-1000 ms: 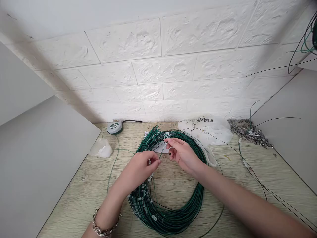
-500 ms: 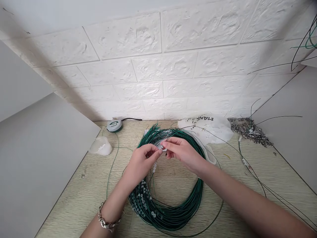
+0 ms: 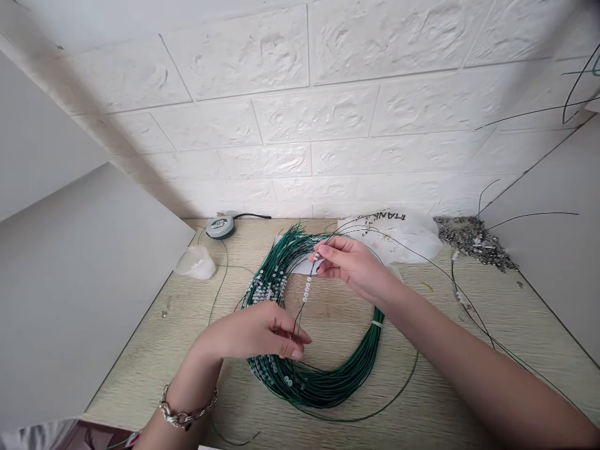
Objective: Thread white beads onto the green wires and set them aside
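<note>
- Silver chain-link bracelet (image 3: 187, 415) around the left wrist, above a pale wood-grain tabletop (image 3: 150, 362).
- Small translucent plastic cup (image 3: 194, 262) near the table's left edge.
- Rounded grey-and-green tape measure (image 3: 220, 227) by the wall, behind the cup.
- Left hand (image 3: 265, 331) over the coil's left side, thumb and fingers curved around a strand's lower part; whether they grip it I cannot tell.
- Thin dark strand threaded with small white discs (image 3: 307, 289), slanting between the hands across the coil's opening.
- Large ring-shaped green wire coil (image 3: 337, 390), flat on the tabletop.
- Right hand (image 3: 354, 262) pinching the strand's upper part.
- White plastic bag with black lettering (image 3: 394, 237), behind the right hand.
- Heap of small silvery pieces (image 3: 475, 240), right of the bag.
</note>
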Tool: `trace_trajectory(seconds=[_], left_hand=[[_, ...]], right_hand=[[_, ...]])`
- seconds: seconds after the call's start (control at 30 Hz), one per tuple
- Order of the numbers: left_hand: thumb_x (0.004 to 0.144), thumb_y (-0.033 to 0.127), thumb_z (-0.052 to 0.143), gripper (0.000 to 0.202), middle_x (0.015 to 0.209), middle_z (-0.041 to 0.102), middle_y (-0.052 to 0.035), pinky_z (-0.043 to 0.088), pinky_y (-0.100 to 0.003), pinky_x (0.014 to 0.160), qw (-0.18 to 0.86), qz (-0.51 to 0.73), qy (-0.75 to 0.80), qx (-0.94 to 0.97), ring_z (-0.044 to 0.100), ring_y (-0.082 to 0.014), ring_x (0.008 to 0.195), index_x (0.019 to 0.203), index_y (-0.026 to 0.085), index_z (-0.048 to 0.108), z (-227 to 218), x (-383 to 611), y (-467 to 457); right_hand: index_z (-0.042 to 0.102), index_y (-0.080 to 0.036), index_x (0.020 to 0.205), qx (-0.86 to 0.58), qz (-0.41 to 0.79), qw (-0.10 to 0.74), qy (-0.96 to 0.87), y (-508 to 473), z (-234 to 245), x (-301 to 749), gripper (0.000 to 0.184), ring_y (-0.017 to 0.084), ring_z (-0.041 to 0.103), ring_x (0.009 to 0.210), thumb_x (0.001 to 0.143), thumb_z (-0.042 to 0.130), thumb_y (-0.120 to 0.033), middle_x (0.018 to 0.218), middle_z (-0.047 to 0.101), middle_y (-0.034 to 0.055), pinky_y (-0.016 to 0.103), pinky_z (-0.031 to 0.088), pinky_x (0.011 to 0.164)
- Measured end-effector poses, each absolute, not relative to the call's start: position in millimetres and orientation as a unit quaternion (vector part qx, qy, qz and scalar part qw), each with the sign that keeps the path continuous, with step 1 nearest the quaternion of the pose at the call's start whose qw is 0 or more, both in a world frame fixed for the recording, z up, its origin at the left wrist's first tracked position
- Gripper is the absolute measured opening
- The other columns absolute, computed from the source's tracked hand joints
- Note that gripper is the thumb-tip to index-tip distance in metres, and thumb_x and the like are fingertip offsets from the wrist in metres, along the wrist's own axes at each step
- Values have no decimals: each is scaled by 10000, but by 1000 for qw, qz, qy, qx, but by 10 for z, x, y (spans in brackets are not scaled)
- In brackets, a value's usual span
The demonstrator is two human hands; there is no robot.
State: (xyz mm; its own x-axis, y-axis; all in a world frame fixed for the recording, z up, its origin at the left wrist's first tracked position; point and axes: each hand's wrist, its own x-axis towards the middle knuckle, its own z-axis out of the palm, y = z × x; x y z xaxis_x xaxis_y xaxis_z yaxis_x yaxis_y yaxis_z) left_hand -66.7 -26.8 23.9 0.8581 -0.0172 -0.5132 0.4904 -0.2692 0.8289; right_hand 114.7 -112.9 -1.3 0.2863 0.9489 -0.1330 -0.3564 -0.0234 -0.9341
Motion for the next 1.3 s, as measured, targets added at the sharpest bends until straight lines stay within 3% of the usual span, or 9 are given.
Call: trace_trajectory(seconds=[0.1,0.3,0.47,0.7,0.87,0.97,1.1,1.3], left_hand=[[696,279,595,214,949,628,-55,439,-222,714,589,-203,142,769,574,-141,815,874,190,673,213,-694,-372],[677,277,614,188,932,614,-57,399,-161,444,644,-222,147,717,530,-75,557,825,185,683,160,-700,-508],[727,319,570,195,790,627,-50,427,-207,640,594,-126,108,787,542,-103,670,771,171,689,208,-571,-682],[762,370,510,253,692,488,-9,352,-193,547,507,-67,144,847,439,-72,590,738,173,667,455,-429,-868],[758,327,521,211,841,570,-40,404,-231,682,607,-48,134,782,513,-118,756,716,143,616,526,-278,-887],[738,329,549,205,826,612,-56,414,-284,763,691,-51,120,711,543,-153,814,743,134,613,494,-167,-849],[712,383,578,270,709,607,-56,427,-289,708,794,-33,105,598,558,-146,691,686,115,598,444,-72,-777],[722,310,592,200,598,535,-12,391,-208,563,846,-31,128,517,514,-79,557,692,112,583,381,-67,-670]], right_hand=[[573,-150,769,-482,516,643,-296,-1158,53,1149,189,67,550,573,702,615,-322,778,618,22,232,458,605],[577,-162,763,-461,483,684,-295,-1240,226,1262,176,58,536,555,687,632,-312,780,616,11,242,471,611],[568,-175,750,-449,453,711,-297,-1326,365,1395,171,59,538,548,672,649,-304,761,614,3,235,476,607],[567,-194,736,-467,381,736,-309,-1468,589,1560,139,48,532,544,685,636,-303,734,593,-27,220,467,590],[564,-203,724,-473,333,757,-303,-1562,703,1680,100,40,531,547,711,604,-294,741,603,-41,205,464,590],[569,-212,740,-486,299,764,-301,-1608,728,1755,102,41,544,577,726,586,-312,804,611,-36,208,461,602],[573,-231,763,-503,280,749,-329,-1626,719,1798,119,64,572,644,744,564,-348,861,601,-27,228,454,597],[556,-195,752,-479,353,734,-329,-1561,672,1651,179,59,539,533,684,632,-342,768,604,-10,233,476,564]])
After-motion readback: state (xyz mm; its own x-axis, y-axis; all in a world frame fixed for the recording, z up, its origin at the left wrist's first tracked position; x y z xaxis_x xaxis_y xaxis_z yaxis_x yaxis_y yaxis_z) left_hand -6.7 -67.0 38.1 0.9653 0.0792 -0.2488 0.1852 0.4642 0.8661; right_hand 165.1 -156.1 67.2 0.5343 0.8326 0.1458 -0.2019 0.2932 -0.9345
